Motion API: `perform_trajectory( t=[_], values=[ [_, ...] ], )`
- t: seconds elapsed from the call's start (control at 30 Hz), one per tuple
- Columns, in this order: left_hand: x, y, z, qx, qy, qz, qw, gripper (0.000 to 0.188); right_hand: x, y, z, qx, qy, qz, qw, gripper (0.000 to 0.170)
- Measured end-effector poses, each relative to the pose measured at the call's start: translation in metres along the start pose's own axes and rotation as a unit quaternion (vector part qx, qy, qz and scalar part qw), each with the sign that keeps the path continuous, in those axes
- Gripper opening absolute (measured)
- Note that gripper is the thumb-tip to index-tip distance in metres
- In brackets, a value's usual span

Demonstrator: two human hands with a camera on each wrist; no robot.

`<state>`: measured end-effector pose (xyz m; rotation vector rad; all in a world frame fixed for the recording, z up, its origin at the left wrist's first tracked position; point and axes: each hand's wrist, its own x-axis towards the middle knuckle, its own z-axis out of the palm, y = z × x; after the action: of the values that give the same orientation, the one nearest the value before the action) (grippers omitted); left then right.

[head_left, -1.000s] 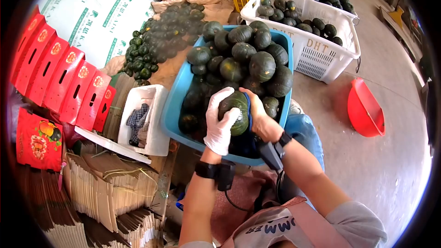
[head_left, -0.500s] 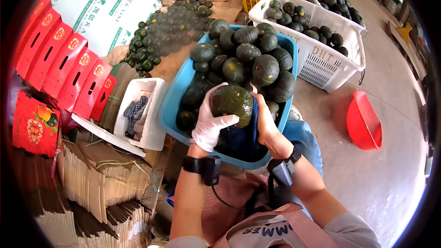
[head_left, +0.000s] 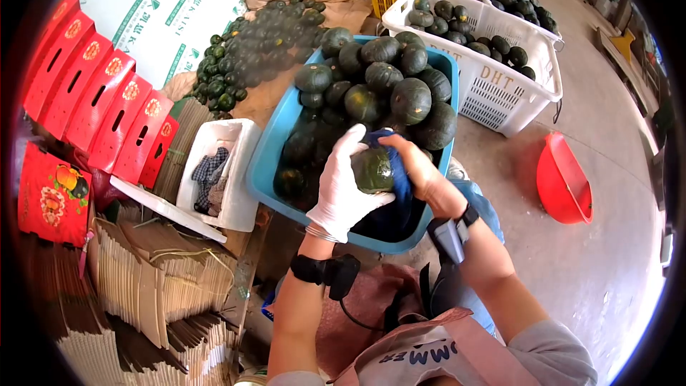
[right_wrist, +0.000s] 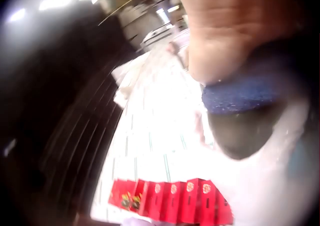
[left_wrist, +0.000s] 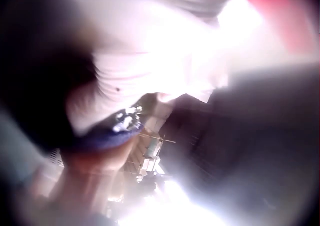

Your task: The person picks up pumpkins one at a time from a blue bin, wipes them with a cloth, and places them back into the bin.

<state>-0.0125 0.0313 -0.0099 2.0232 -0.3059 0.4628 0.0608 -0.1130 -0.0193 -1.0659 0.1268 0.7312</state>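
A dark green pumpkin [head_left: 373, 170] is held over the near end of a blue tub [head_left: 259, 161]. My left hand [head_left: 334, 191], in a white glove, grips it from the left, thumb along its near side. Bare, my right hand [head_left: 423, 171] holds a dark blue cloth [head_left: 402, 182] against the pumpkin's right side, fingers bent over the top. The cloth hangs down toward the tub. Blue cloth [right_wrist: 240, 97] and dark pumpkin skin [right_wrist: 242, 133] show below the hand in the right wrist view. The left wrist view is blurred and overexposed, with the gloved hand [left_wrist: 125, 76] across it.
More pumpkins [head_left: 411, 101] are heaped in the tub. White crates [head_left: 493, 93] and a yellow crate [head_left: 382, 0] of pumpkins stand behind. A red basin [head_left: 564, 180] is on the floor at right. Red boxes [head_left: 93, 96], a foam box [head_left: 243, 193] and flattened cartons [head_left: 164, 279] lie left.
The right hand and cloth have moved up over the pumpkin's right side, covering more of it. The pumpkin has turned in the gloved hand, whose fingers now reach higher. The head view has shifted slightly.
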Motion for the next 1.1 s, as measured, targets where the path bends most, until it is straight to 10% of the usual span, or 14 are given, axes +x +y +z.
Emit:
perform_trajectory(
  t=[0.13, 0.2, 0.27, 0.33, 0.4, 0.53, 0.67, 0.87, 0.97, 1.07, 1.1],
  values=[
    [0.007, 0.011, 0.016, -0.291, 0.093, 0.045, 0.951, 0.113, 0.019, 0.045, -0.023, 0.348, -0.255, -0.018, 0.902, 0.032],
    [0.014, -0.008, 0.023, -0.237, 0.051, 0.136, 0.961, 0.110, 0.013, 0.076, -0.013, 0.293, -0.054, -0.098, 0.950, 0.030],
    [0.017, -0.021, 0.016, -0.119, 0.051, 0.156, 0.979, 0.097, 0.024, 0.074, -0.027, 0.317, -0.056, -0.052, 0.945, 0.035],
    [0.021, -0.027, 0.005, -0.067, 0.086, 0.183, 0.977, 0.099, 0.032, 0.057, -0.042, 0.359, -0.439, -0.003, 0.824, 0.043],
    [0.012, -0.031, -0.012, -0.115, 0.000, 0.033, 0.993, 0.105, -0.006, 0.001, -0.001, 0.330, -0.149, 0.041, 0.931, 0.048],
    [0.004, 0.012, -0.059, -0.395, -0.223, -0.322, 0.831, 0.102, -0.007, -0.005, -0.003, 0.249, -0.123, -0.025, 0.960, 0.045],
    [0.002, 0.029, -0.023, -0.288, -0.082, -0.389, 0.871, 0.069, -0.004, 0.014, 0.004, 0.207, -0.094, -0.093, 0.969, 0.042],
    [-0.008, -0.004, 0.002, -0.318, 0.017, -0.244, 0.916, 0.059, 0.002, 0.020, 0.001, 0.090, 0.004, -0.124, 0.988, 0.046],
    [-0.015, -0.004, -0.001, 0.156, 0.094, -0.049, 0.982, 0.069, 0.011, 0.053, -0.011, -0.332, 0.170, -0.159, 0.914, 0.061],
    [-0.013, -0.015, -0.021, -0.036, 0.075, -0.256, 0.963, 0.061, -0.024, 0.030, 0.003, -0.525, 0.056, -0.097, 0.844, 0.053],
    [-0.003, 0.000, -0.039, -0.231, 0.046, -0.410, 0.881, 0.056, -0.038, 0.018, 0.013, -0.517, 0.041, -0.087, 0.850, 0.053]
  ],
)
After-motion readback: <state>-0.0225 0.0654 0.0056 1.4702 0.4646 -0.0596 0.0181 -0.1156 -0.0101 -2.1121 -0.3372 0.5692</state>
